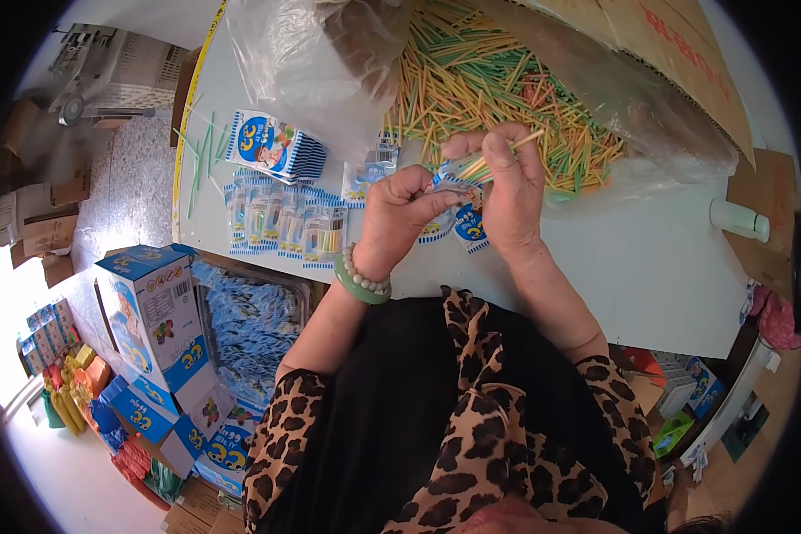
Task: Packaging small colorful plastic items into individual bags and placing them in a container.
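Observation:
My left hand (390, 218), with a green bangle and a beaded bracelet at the wrist, pinches a small blue-and-white packet (443, 183). Close beside it, my right hand (514, 200) grips a few thin yellowish sticks (529, 140), their lower ends at the packet; whether they are inside is hard to make out. Beyond the hands lies a big heap of yellow, green and reddish sticks (472, 76) in a clear plastic bag (316, 71). Flat printed packets (472, 224) lie on the table beneath my hands.
On the white table (645, 267), a stack of printed packets (271, 147) stands left of several stick-filled packets (285, 218). Loose green sticks (200, 165) lie at the left edge. A white bottle (739, 220) is at right. Below left are a blue-and-white carton (156, 311) and a packet-filled bin (254, 311).

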`<state>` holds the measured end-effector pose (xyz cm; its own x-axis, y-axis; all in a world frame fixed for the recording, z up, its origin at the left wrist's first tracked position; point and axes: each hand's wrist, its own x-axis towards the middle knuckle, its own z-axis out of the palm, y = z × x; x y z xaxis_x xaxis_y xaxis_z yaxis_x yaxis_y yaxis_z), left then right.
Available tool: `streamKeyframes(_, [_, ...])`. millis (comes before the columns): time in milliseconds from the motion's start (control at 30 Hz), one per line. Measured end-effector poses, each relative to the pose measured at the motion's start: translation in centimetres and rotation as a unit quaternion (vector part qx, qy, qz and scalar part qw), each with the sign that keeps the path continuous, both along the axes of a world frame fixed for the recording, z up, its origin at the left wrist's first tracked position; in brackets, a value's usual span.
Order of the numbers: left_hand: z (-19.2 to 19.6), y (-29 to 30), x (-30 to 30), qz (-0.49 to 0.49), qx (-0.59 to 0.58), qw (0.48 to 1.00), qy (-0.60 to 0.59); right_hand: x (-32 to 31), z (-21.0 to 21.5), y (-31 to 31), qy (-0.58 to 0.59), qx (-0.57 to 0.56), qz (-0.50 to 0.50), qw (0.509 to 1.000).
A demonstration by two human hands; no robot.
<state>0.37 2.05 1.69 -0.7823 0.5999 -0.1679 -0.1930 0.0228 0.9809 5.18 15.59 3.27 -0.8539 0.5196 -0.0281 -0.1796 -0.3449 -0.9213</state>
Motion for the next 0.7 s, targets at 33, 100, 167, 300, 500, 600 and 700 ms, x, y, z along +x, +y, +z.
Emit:
streamKeyframes(33, [-0.1, 0.0, 0.0, 0.002, 0.0, 1.0, 0.0, 0.1, 0.1, 0.0, 0.0, 0.0, 0.002, 1.0])
streamKeyframes(100, [-0.4, -0.1, 0.1, -0.003, 0.0, 1.0, -0.016, 0.2, 0.4, -0.1, 0.004, -0.017, -0.023, 1.0])
streamKeyframes(167, [-0.2, -0.3, 0.0, -0.003, 0.0, 1.0, -0.011, 0.3, 0.4, 0.0, 0.001, 0.012, -0.021, 1.0])
streamKeyframes(300, [-0.5, -0.6, 0.0, -0.004, 0.003, 1.0, -0.012, 0.3, 0.6, 0.0, 0.009, 0.063, -0.006, 0.998])
streamKeyframes(500, [0.0, -0.1, 0.2, -0.01, 0.013, 0.999, -0.03, 0.1, 0.3, 0.1, -0.044, 0.082, 0.055, 0.994])
streamKeyframes(600, [-0.1, 0.3, 0.2, -0.013, 0.048, 0.998, -0.047, 0.1, -0.1, 0.0, -0.038, 0.062, 0.06, 0.996])
streamKeyframes(700, [-0.8, 0.7, 0.0, -0.018, 0.104, 0.994, 0.038, 0.2, -0.4, -0.2, -0.032, 0.083, 0.068, 0.994])
